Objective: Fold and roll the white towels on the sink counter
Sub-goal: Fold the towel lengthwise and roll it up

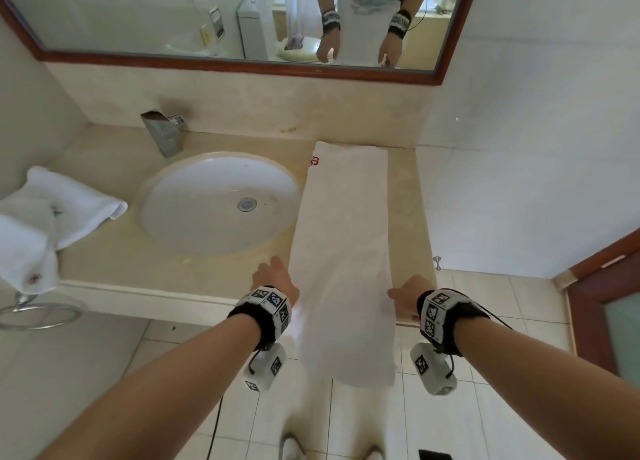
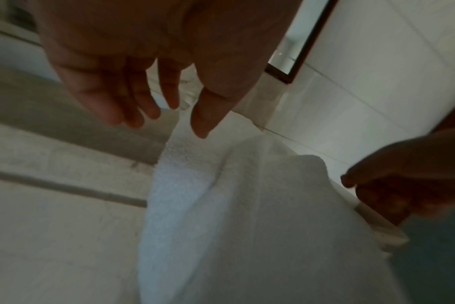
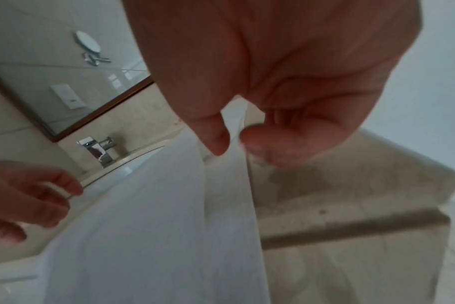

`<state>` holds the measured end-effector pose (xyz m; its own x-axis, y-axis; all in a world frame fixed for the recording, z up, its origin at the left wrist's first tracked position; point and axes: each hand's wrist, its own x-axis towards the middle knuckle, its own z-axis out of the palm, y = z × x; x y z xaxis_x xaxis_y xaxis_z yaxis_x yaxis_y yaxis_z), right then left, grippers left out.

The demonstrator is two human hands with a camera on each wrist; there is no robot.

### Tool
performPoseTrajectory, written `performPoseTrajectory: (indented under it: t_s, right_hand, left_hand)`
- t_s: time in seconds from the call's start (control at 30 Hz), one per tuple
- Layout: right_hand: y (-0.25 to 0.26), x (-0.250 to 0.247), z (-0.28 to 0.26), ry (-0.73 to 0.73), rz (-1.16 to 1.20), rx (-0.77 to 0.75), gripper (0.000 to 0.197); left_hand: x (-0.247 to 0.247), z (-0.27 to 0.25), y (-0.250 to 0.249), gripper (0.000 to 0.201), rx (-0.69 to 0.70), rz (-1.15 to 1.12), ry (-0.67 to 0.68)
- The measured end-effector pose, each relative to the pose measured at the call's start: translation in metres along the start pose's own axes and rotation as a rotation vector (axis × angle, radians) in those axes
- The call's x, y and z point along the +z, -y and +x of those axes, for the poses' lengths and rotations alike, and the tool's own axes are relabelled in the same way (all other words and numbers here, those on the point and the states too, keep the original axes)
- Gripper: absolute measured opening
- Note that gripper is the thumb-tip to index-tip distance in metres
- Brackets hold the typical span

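Observation:
A long white towel (image 1: 346, 234) (image 2: 221, 226) (image 3: 156, 226), folded into a narrow strip with a red mark at its far end, lies on the beige counter (image 1: 121, 262) to the right of the sink. Its near end hangs over the front edge. My left hand (image 1: 277, 279) (image 2: 166, 123) hovers at the towel's left edge with straight, relaxed fingers and holds nothing. My right hand (image 1: 405, 297) (image 3: 234, 142) is at the right edge by the counter front, thumb and forefinger pinching the towel's border. A second white towel (image 1: 52, 217) lies crumpled at the counter's far left.
The round white sink (image 1: 166, 217) with a chrome faucet (image 1: 166, 134) sits left of the strip. A wood-framed mirror (image 1: 138, 9) hangs behind. A chrome towel ring (image 1: 38, 316) is below the crumpled towel. A tiled wall borders the counter's right end, and a wooden door (image 1: 606, 304) stands at the far right.

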<state>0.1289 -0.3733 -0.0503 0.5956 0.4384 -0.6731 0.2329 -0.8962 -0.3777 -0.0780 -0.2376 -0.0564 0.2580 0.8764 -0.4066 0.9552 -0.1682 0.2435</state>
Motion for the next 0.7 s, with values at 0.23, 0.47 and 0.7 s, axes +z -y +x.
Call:
performPoseTrajectory:
  t_s: [0.23, 0.47, 0.7]
  right_hand:
    - [0.021, 0.014, 0.008, -0.054, -0.177, -0.092, 0.057]
    - [0.027, 0.027, 0.003, -0.055, -0.094, -0.115, 0.034]
    - [-0.004, 0.034, 0.009, -0.111, 0.107, -0.054, 0.027]
  left_hand:
    - [0.006, 0.021, -0.001, 0.068, 0.618, 0.332, 0.170]
    - [0.025, 0.041, -0.006, 0.062, 0.649, 0.429, 0.259]
    - [0.036, 0.045, 0.002, 0.070, 0.659, 0.499, 0.229]
